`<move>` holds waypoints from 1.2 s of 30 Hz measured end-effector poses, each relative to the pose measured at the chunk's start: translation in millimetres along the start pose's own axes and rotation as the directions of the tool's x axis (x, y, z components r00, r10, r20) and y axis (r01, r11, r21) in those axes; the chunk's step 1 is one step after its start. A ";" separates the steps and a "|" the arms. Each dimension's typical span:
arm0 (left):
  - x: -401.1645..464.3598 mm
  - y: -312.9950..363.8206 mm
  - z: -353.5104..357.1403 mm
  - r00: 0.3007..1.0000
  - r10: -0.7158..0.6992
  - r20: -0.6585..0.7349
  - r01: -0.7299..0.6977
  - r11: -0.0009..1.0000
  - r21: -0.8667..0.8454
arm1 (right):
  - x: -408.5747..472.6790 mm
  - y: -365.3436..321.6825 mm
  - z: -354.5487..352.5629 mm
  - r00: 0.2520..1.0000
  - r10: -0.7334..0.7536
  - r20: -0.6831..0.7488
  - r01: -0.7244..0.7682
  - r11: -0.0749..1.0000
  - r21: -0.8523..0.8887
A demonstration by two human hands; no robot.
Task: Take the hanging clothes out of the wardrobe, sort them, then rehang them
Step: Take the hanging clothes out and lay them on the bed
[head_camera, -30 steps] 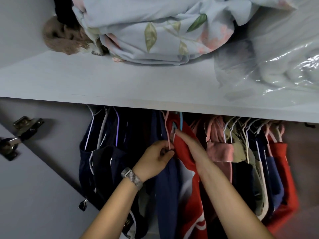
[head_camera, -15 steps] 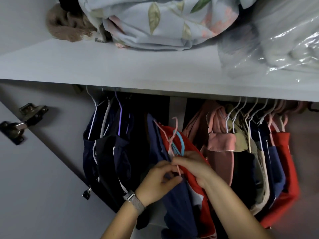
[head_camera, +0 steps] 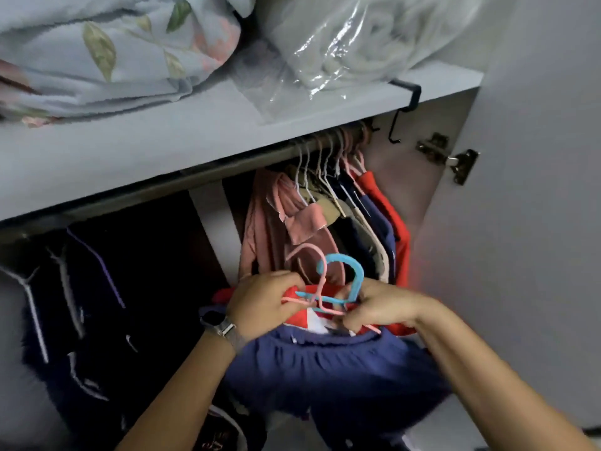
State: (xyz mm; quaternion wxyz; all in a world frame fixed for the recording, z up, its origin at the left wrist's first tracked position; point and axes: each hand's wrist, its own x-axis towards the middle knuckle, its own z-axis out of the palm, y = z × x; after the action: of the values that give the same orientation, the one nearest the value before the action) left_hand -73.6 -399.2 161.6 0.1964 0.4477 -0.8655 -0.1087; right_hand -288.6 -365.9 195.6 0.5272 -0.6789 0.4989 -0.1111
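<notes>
Two hands (head_camera: 260,297) (head_camera: 374,309) grip hangers (head_camera: 338,271), red garment (head_camera: 302,315); no legible writing.

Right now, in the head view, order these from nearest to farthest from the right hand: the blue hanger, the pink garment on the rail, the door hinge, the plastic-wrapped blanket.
From the right hand:
1. Blue hanger: held in its fingers.
2. Pink garment: on the rail, just above the hands.
3. Door hinge: upper right, on the open door.
4. Plastic-wrapped blanket: on the top shelf, highest in the picture.

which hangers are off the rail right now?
The blue hanger and the pink hanger held in both hands, hooks free below the rail; the white and pink ones at right are hooked on.
</notes>
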 end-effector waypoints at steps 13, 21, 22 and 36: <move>17.6 237.3 54.1 0.777 0.614 0.137 -0.593 0.788 -0.166 | -267.3 88.6 77.8 0.118 0.164 -0.979 -0.401 0.910 0.104; -32.6 396.3 112.7 0.661 0.681 0.315 -0.530 0.721 -0.446 | -443.5 130.7 146.2 -0.137 0.205 -0.969 -0.545 0.801 0.246; -44.2 420.3 121.0 0.642 0.699 0.316 -0.544 0.705 -0.454 | -468.1 138.5 159.2 -0.173 0.225 -0.959 -0.533 0.797 0.283; -229.6 723.0 211.9 0.250 0.896 0.367 -0.636 0.438 -0.635 | -738.7 182.9 344.4 -0.513 0.422 -0.747 -0.616 0.424 0.663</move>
State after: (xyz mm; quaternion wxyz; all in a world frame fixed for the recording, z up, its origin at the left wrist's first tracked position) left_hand -575.9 207.2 178.5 -0.0219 -0.1611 -0.9390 -0.3030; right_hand -510.7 439.2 177.0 -0.0747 -0.0267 0.9753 -0.2061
